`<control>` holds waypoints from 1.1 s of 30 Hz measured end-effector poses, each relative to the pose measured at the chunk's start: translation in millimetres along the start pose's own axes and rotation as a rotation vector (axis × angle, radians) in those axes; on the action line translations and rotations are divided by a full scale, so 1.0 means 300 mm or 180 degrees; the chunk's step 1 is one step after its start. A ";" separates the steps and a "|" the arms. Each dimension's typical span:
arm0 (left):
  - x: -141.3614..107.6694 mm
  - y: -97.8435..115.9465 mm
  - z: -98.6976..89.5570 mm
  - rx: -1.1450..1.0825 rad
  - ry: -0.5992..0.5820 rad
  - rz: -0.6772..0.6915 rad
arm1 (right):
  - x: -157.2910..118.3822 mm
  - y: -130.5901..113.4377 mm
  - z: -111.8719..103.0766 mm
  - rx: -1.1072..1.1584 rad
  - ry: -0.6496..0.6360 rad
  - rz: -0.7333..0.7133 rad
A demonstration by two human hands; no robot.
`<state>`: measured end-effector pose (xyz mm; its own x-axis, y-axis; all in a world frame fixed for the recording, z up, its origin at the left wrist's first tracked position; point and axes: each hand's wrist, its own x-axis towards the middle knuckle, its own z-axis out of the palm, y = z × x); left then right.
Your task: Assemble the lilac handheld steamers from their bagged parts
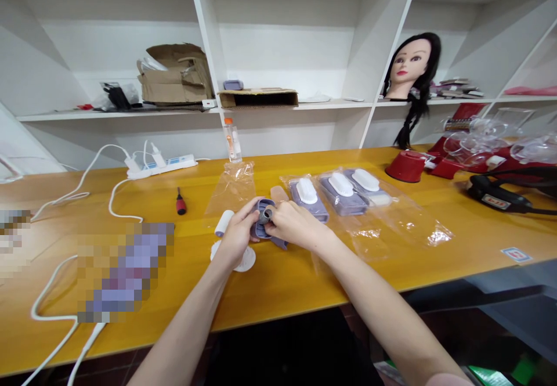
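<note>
In the middle of the head view, my left hand (pixel 238 226) is closed around the side of a purple plastic housing (pixel 262 233), whose open end faces me. My right hand (pixel 293 223) pinches a small grey ring-shaped part (pixel 266 215) at the mouth of that housing. Whether the ring sits inside it or only touches it, I cannot tell. Beside my left hand lies a small white cylinder (pixel 224 222) with a purple end. A white round piece (pixel 246 259) lies partly hidden under my left wrist. Behind my right hand a beige flat piece (pixel 278 194) shows.
Several purple units with white oval tops (pixel 340 184) lie on clear plastic bags (pixel 374 238) to the right. A red-handled screwdriver (pixel 180 204), a power strip (pixel 167 166) with cables and a bottle (pixel 232 142) are at left and back. A black corded tool (pixel 496 194) lies far right.
</note>
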<state>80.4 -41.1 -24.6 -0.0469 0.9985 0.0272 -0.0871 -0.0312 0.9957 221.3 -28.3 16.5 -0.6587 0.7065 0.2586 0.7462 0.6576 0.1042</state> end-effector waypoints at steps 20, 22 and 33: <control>0.008 -0.007 0.003 -0.0188 -0.0010 -0.0021 | -0.012 0.015 -0.020 0.0255 0.0003 -0.0078; 0.008 -0.010 0.003 -0.0128 -0.0036 0.0003 | -0.011 0.015 -0.019 0.0194 0.0012 -0.0066; 0.007 -0.017 -0.003 0.0088 -0.0115 0.0055 | -0.005 0.016 0.003 -0.0030 -0.0103 -0.0089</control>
<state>79.9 -39.0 -29.6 -0.0121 0.9988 0.0469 -0.0589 -0.0476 0.9971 225.7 -26.0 15.8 -0.6819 0.6962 0.2243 0.7283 0.6747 0.1200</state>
